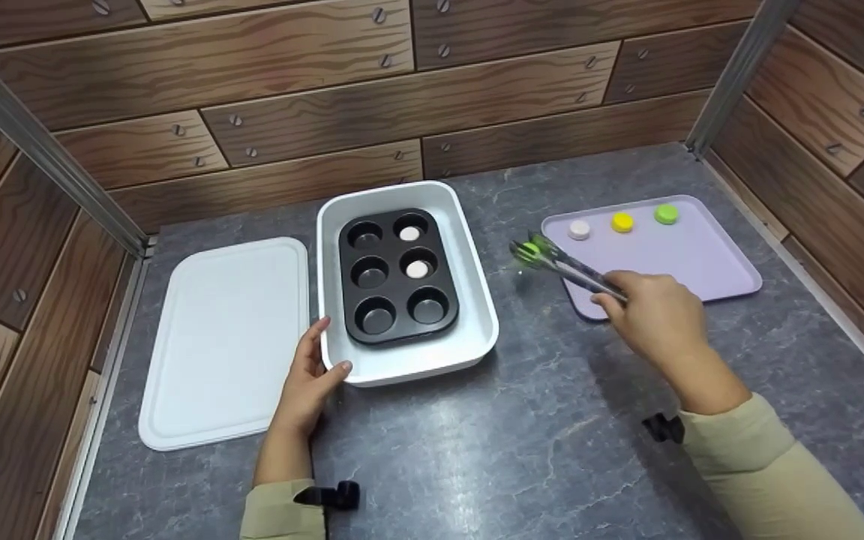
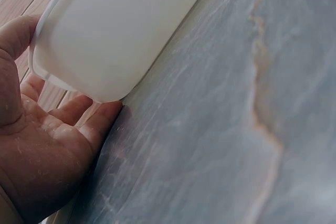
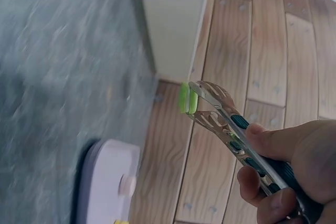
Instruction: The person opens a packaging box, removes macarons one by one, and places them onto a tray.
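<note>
My right hand (image 1: pixel 657 319) grips a pair of metal tongs (image 1: pixel 582 274), thumb on one arm and fingers curled round the other. Pinched in the tong tips is a green macaron (image 3: pixel 188 98), held over the table between tub and tray. With thumb on the rim and fingers against the outer wall, my left hand (image 1: pixel 308 382) holds the near left corner of a white tub (image 1: pixel 469 330). Inside the tub lies a black muffin pan (image 1: pixel 398 330). Two of its right-hand cups hold a whitish macaron (image 1: pixel 409 234) and another pale macaron (image 1: pixel 418 268).
A purple tray (image 1: pixel 702 262) at right bears a pale pink macaron (image 1: pixel 579 229), a yellow macaron (image 1: pixel 622 222) and a second green macaron (image 1: pixel 666 214) along its far side. Left of the tub lies a flat white lid (image 1: pixel 226 345). Wood-patterned walls (image 1: pixel 312 60) enclose the table.
</note>
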`<state>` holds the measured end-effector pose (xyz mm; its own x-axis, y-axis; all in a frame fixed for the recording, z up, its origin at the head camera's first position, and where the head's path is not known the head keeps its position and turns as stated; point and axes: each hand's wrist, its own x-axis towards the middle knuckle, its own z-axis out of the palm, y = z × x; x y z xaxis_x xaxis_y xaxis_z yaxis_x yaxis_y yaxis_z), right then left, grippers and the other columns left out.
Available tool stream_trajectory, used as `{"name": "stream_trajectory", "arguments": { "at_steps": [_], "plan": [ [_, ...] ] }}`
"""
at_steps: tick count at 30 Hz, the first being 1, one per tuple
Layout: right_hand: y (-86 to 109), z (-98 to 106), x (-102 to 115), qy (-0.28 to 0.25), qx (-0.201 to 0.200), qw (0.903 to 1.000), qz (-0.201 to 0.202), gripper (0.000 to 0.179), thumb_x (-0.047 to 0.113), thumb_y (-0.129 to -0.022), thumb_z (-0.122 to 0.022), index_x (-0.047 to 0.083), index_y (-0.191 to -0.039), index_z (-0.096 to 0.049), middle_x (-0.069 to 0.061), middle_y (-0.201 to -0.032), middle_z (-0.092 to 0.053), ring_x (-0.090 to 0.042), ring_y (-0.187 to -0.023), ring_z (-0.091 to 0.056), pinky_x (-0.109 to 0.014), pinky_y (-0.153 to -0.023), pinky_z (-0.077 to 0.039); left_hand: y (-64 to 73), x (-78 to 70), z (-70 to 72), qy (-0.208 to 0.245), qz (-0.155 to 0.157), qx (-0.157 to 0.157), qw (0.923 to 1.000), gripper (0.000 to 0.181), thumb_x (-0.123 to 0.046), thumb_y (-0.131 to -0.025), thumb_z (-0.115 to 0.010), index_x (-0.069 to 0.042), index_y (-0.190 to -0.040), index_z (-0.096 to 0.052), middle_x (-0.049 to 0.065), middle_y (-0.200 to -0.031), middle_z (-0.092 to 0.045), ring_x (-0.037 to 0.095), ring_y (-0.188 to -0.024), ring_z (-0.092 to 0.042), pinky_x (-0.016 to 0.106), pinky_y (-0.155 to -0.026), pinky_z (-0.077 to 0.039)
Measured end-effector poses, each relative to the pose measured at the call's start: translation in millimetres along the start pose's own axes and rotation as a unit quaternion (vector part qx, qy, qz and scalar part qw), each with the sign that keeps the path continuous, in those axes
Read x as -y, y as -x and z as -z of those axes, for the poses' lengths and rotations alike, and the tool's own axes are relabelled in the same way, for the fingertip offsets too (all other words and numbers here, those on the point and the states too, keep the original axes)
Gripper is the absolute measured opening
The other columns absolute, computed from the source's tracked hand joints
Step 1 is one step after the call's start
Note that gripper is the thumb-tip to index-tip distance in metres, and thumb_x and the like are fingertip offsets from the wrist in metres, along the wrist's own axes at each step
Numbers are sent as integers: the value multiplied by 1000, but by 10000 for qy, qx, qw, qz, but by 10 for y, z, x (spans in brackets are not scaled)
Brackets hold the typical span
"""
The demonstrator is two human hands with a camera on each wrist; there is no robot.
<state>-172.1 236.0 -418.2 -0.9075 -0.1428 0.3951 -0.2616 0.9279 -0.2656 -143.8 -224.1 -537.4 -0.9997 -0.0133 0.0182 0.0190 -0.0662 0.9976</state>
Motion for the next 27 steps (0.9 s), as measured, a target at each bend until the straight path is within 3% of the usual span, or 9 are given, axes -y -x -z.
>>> {"name": "stream_trajectory", "arguments": {
  "at_steps": [13,27],
  "plan": [
    [55,14,-405,234,138,9986,-451,23,23,-92,-82,4,-103,-76,-27,-80,-71,-56,-68,-66,-66,-49,-42,5,3,0,203,-91,133,9997,84,9,-92,-66,0,-164,-25,31,-168,-26,44,-149,-37,24,-105,-50],
    [137,-11,-676,402,449,9952,-776,19,22,-94,-78,5,-98,-73,-32,-86,-70,-58,-73,-66,-67,-50,-42,9,-6,-1,145,-31,112,9998,84,9,-92,-67,-2,-164,-25,31,-168,-25,44,-149,-37,23,-103,-50]
  ]
}}
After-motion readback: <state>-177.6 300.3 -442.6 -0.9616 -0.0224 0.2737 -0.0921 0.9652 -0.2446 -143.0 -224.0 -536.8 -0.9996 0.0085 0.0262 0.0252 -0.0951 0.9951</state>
